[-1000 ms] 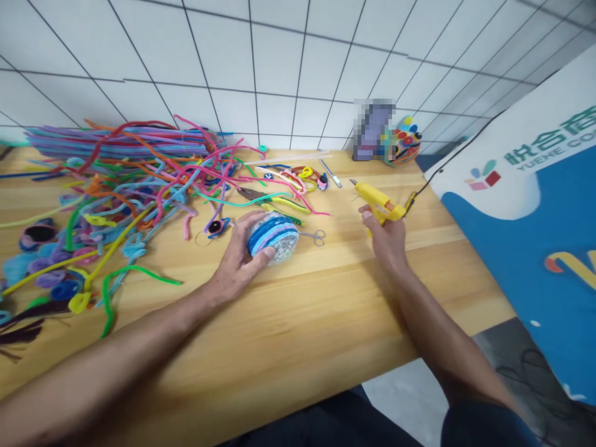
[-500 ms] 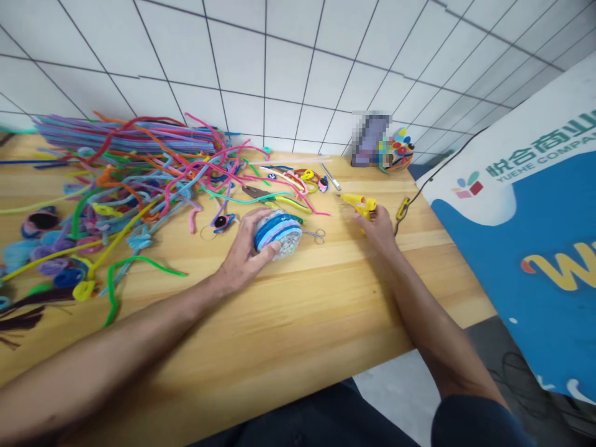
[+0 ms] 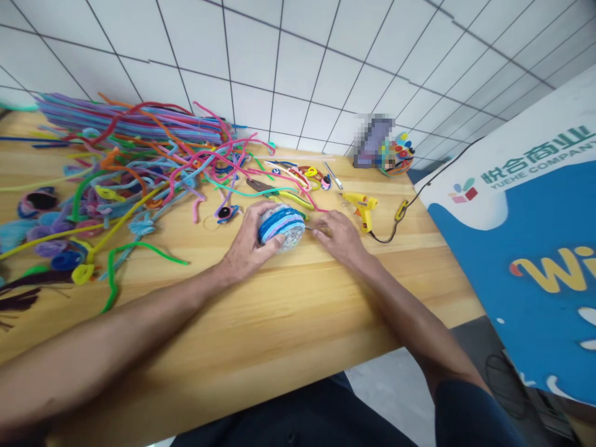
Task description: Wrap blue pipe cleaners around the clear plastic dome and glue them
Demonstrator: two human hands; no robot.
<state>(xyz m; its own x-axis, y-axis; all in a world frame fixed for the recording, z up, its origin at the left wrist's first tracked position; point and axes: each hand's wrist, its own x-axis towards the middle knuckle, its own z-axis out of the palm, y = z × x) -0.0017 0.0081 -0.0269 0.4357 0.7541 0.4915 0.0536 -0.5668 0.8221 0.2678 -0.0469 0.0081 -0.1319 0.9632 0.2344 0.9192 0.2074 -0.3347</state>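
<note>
My left hand (image 3: 244, 248) is closed round a ball (image 3: 280, 225) wrapped in blue and purple pipe cleaners, holding it against the wooden table (image 3: 288, 310). Just right of the ball, my right hand (image 3: 339, 238) lies with its fingers curled down over the small scissors (image 3: 308, 228); only a thin metal tip shows beside the ball. A yellow glue gun (image 3: 362, 203) stands on the table beyond my right hand, untouched, its cable (image 3: 404, 212) trailing off the right edge.
A big tangle of coloured pipe cleaners (image 3: 130, 161) covers the table's left and back. Yellow-handled pliers (image 3: 279, 194) lie behind the ball. A decorated ball (image 3: 397, 154) stands by the tiled wall. A blue and white banner (image 3: 526, 236) stands on the right.
My right hand set the glue gun down on the table, let go of it and moved left onto the small scissors beside the ball. My left hand stayed on the ball.
</note>
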